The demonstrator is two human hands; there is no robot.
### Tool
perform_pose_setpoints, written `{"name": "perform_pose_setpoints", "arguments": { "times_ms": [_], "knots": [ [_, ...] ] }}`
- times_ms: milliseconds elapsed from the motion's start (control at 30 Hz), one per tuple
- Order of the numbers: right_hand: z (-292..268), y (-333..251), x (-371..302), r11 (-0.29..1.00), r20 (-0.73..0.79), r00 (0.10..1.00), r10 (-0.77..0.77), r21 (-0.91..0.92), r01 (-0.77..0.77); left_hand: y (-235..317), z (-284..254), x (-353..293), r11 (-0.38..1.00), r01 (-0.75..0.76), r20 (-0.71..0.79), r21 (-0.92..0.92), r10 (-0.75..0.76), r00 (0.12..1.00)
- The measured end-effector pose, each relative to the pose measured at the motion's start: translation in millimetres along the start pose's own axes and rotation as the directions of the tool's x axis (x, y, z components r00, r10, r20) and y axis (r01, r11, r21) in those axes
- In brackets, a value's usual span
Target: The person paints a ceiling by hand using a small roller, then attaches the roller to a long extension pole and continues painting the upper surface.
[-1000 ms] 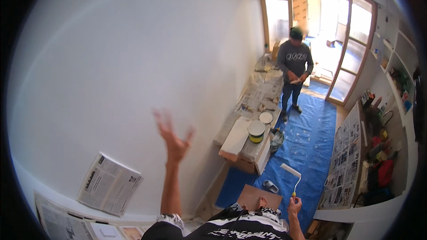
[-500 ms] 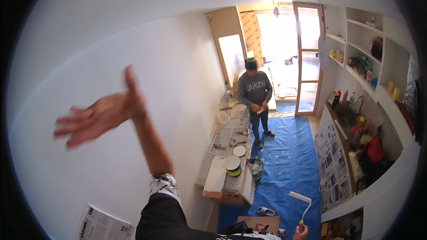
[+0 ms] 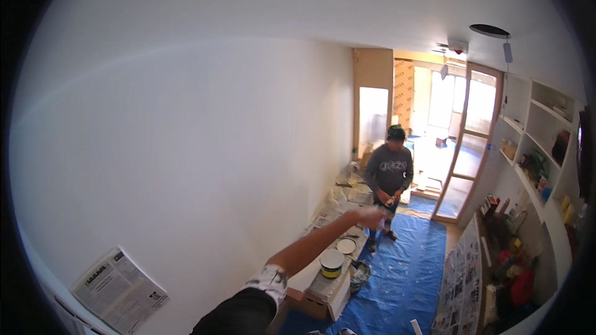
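Observation:
My left arm stretches forward and to the right, past the long white wall (image 3: pixel 205 149). At its end my left hand (image 3: pixel 371 217) is smeared by motion, so its fingers cannot be made out. In the picture it overlaps the lower body of a person standing farther off. Below the forearm stand an open paint bucket (image 3: pixel 331 267) and a round white lid (image 3: pixel 346 246), on newspaper-covered surfaces. Only the white end of a paint roller (image 3: pixel 416 327) shows at the lower edge. My right hand is out of view.
A person (image 3: pixel 390 170) in a dark top stands on blue floor sheeting (image 3: pixel 397 273), hands together at the waist. Newspaper (image 3: pixel 121 291) is against the wall at lower left. White shelves (image 3: pixel 528 130) and a cluttered counter (image 3: pixel 496 260) line the right side; a glazed door (image 3: pixel 470 155) stands beyond.
My left hand has swung from the left, in front of the wall, to the right and lower. The view has shifted left and up, and my right hand with the paint roller has dropped out of it.

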State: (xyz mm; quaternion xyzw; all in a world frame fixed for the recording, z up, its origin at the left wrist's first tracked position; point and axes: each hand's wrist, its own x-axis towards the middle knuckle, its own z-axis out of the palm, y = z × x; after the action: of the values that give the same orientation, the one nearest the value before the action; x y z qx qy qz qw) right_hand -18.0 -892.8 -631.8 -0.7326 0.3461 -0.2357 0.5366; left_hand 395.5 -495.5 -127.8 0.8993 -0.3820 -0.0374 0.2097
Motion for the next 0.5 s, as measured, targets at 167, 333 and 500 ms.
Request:
{"name": "perform_pose_setpoints", "arguments": {
  "times_ms": [167, 333, 500],
  "knots": [
    [62, -34, 16, 0.992, 0.207, 0.97, 0.124, -0.05, -0.116, -117, 67, -226, 0.815, 0.553, 0.117, -0.175, -0.54, 0.833],
    [126, -90, 38, 0.996, 0.419, 0.903, 0.094, -0.04, -0.085, -127, 104, -512, 0.192, 0.915, 0.078, -0.354, -0.969, 0.233],
    [136, -188, 4, 0.991, 0.509, 0.855, 0.1, -0.124, -0.042, -31, 129, -642, 0.217, 0.648, -0.418, -0.731, -0.891, -0.174]
  ]
}}
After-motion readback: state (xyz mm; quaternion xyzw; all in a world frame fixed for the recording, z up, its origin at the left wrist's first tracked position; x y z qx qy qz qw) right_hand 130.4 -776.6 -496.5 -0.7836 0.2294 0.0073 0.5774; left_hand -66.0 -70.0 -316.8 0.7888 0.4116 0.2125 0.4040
